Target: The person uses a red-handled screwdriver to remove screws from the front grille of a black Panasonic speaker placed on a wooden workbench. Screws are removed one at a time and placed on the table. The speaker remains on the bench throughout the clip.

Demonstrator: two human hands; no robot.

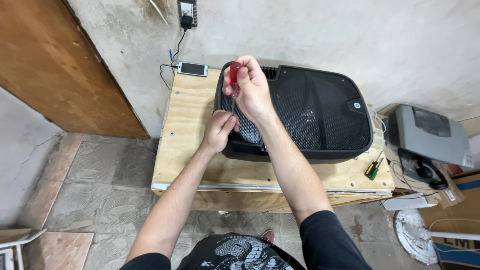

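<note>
At frame centre, the right hand [252, 90] grips a red-handled screwdriver [234, 80] upright while the left hand's [218, 131] fingers pinch its tip against the black speaker [310, 112] on the worktop [190, 150], seemingly a screw being worked, needing steady downward turning.

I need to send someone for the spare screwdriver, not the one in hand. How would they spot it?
Start at the plywood table against the wall, with the big black speaker lying on it. Go to the table's right front corner, just past the speaker's edge. The spare screwdriver lies there: short, with a green and yellow handle, unlike the red-handled screwdriver held in the right hand.
</note>
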